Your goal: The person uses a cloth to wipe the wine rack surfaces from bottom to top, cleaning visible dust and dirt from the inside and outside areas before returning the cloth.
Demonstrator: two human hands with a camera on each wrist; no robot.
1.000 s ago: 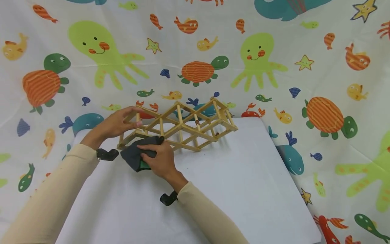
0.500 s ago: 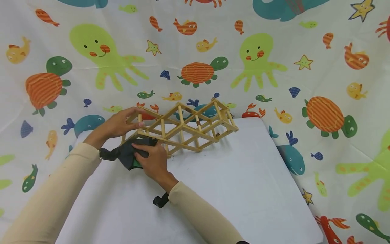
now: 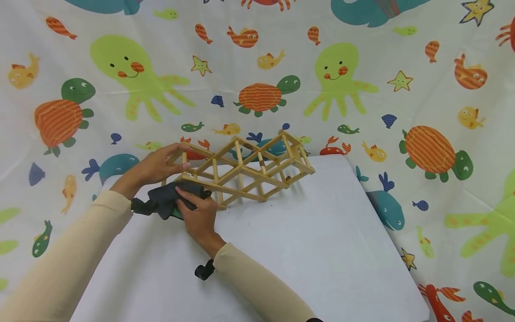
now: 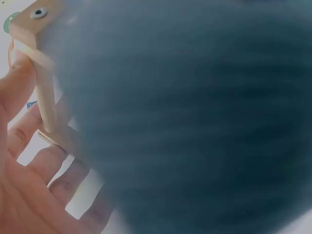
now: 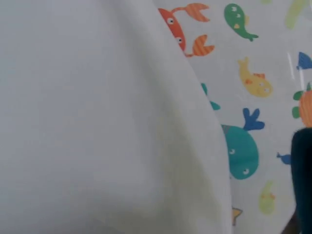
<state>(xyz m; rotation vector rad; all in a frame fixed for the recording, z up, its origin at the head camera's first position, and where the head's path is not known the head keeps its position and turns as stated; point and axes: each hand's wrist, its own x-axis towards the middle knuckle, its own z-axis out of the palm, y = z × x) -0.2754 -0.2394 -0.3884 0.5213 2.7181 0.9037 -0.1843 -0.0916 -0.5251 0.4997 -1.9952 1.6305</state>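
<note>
A folding wooden lattice rack (image 3: 240,168), made of crossed slats joined by round dowels, stands at the back of the table. My left hand (image 3: 154,165) grips its left end, thumb and fingers about a corner dowel (image 4: 45,97) in the left wrist view. With my right hand (image 3: 200,218) I pinch a dark grey cloth (image 3: 162,195) with a green underside against the lower front slat near that end. The cloth fills most of the left wrist view, blurred, and hides part of the rack. Only a dark edge of it shows at the right of the right wrist view.
A white-covered table (image 3: 289,250) lies under the rack and forearms. Behind and around it hangs a curtain (image 3: 225,53) printed with sea animals. Black wrist cameras sit on both wrists, the left one (image 3: 143,206) close beside the cloth.
My right hand has slid the cloth leftward along the lower slat, and the cloth has bunched up more. My left hand keeps its hold; the rack stays about where it was.
</note>
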